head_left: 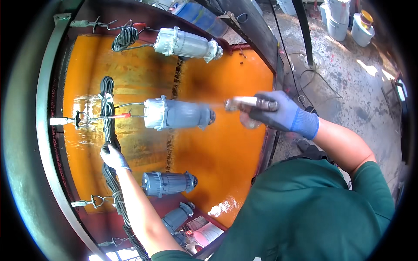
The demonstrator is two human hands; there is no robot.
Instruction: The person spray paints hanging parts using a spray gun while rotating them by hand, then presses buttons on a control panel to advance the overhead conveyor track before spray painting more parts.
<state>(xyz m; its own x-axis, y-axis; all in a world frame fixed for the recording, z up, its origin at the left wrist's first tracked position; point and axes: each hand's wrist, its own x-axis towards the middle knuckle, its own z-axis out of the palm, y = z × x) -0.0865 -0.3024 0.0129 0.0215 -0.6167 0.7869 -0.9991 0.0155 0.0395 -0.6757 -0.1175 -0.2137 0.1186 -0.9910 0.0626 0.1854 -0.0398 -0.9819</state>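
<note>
1. One blue-grey motor (180, 115) sits mid-scene before an orange panel (222, 158): a ribbed cylinder lying sideways, its flanged left end pale silver, its right end tipped with a dark knob.
2. The right grip (279, 112) is closed around a spray gun (250, 102), whose nozzle points left at the motor, apart from it.
3. The left grip (115, 157) curls around a black cable bundle (107, 90) on the left.
4. A silvery motor (185, 43) lies farther; a darker motor (169, 183), nearer.

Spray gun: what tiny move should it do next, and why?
Perhaps the right hand should sweep the spray gun a little left along the middle cylinder: the gun points toward it, and the cylinder's left end looks paler than its blue-grey body.
</note>
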